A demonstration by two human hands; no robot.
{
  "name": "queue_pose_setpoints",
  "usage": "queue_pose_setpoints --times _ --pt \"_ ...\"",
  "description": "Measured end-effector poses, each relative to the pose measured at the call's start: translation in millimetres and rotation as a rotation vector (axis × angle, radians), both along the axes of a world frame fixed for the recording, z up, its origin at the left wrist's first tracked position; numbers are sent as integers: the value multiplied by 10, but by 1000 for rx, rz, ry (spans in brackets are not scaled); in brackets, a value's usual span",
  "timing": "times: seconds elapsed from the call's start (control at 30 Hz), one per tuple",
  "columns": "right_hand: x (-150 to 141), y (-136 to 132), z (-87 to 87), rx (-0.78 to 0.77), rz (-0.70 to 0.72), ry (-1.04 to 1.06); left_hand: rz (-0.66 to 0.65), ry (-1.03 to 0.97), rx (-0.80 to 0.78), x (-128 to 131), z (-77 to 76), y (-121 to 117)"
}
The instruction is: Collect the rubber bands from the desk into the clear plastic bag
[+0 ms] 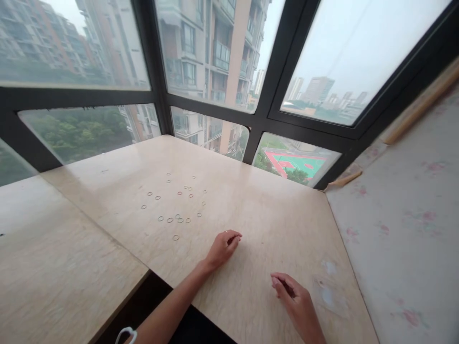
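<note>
Several small rings or rubber bands point(178, 205) lie scattered on a light wooden table point(251, 210) in front of me. My left hand point(223, 247) rests on the table just right of and below the rings, its fingers curled in. A tiny ring seems pinched at its fingertips, though it is too small to name for sure. My right hand point(296, 298) rests nearer the front edge, fingers curled under, with nothing visible in them.
A second wooden table point(53, 267) stands at the left with a dark gap between the two. Large dark-framed windows point(265, 81) close the far side. A floral-patterned surface point(405, 229) borders the table on the right.
</note>
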State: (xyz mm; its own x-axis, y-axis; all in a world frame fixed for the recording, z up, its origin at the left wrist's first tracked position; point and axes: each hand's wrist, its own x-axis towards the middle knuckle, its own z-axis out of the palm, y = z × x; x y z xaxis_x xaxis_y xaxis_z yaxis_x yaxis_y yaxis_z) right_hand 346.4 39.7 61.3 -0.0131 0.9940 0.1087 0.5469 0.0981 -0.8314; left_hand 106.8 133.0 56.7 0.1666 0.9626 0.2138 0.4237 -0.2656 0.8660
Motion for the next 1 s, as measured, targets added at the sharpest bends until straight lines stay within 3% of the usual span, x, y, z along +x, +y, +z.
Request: queue_pose_setpoints --times 0.13,0.3,0.43,0.57,0.77,1.0 --pt "-484 588 306 16 95 -11 10 -116 -32 -2 14 -4" --pt "-1407 1653 598 171 272 -99 -13 -100 -71 -6 10 -14" --pt "-2171 2497 611 283 450 -464 -64 -26 -74 -10 0 -38" --pt "-2761 3134 489 267 530 -614 -40 -32 -86 5 -32 -37" --pt "-3248 3680 302 257 592 -826 -29 -1 -128 87 -167 1" --pt "-3390 3830 228 297 728 -984 -14 -3 -153 169 -250 24"
